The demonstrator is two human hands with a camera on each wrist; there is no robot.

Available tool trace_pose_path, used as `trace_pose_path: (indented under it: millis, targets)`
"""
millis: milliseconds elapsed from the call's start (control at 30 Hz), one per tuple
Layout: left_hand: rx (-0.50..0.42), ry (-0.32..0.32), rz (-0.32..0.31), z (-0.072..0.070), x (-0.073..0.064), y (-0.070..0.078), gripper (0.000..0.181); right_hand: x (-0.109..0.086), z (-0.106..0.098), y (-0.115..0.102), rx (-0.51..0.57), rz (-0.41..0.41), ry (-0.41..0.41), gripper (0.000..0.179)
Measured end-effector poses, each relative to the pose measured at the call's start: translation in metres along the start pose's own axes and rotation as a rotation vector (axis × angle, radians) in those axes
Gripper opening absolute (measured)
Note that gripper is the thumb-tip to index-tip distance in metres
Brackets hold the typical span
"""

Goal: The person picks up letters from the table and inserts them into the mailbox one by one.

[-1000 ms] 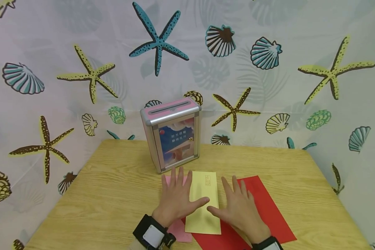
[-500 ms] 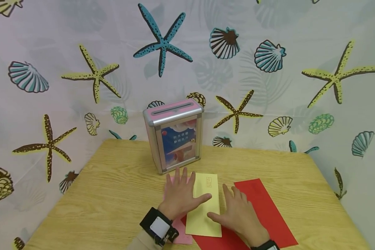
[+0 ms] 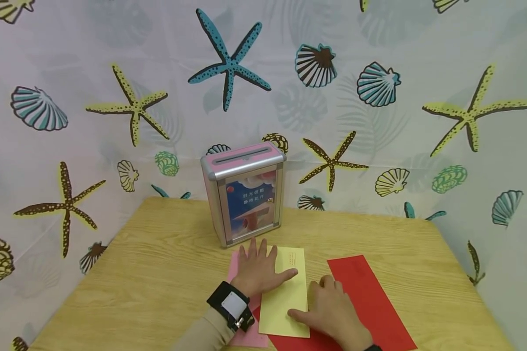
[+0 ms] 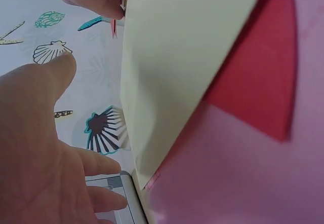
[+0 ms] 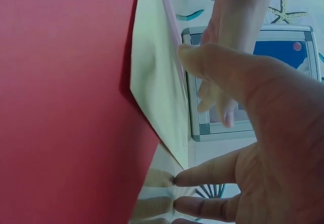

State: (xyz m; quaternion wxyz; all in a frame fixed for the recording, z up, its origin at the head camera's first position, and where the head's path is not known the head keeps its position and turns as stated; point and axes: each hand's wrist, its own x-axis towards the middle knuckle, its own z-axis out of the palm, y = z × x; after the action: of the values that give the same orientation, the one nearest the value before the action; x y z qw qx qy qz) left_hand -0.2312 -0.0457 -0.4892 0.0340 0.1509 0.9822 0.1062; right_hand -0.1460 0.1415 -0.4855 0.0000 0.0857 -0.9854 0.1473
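Observation:
A pale yellow envelope lies on the table, overlapping a pink envelope at its left and red envelopes at its right. My left hand spreads over the upper left of the yellow and pink ones, fingers straight and thumb out. In the left wrist view, a gap shows between its thumb and fingers. My right hand is at the yellow envelope's right edge, fingers bent and thumb extended over the paper. The right wrist view shows its fingertips reaching the tabletop, thumb apart from them.
Behind the envelopes stands a pink and silver box with a slot on top and a small lock on its picture front. The wooden table ends against a hanging cloth printed with starfish and shells.
My right hand has come lower and its fingers have bent near the yellow envelope's right edge. My left hand has shifted slightly right, still spread. The envelopes keep their arrangement.

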Motion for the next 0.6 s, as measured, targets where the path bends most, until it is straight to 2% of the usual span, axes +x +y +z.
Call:
trace_pose_path:
  millis: [233,467,600]
  targets:
    - [0.027,0.096,-0.018,0.002,0.014,-0.005,0.069,0.0,0.001,-0.003,0.017,0.007,-0.004,0.081]
    - [0.014,0.097,-0.032,0.004,0.02,-0.012,0.062,-0.001,0.001,-0.005,0.029,-0.019,0.009,0.076]
    - [0.0,0.085,-0.045,0.006,0.021,-0.012,0.061,-0.002,0.001,-0.005,0.03,-0.028,-0.026,0.078]
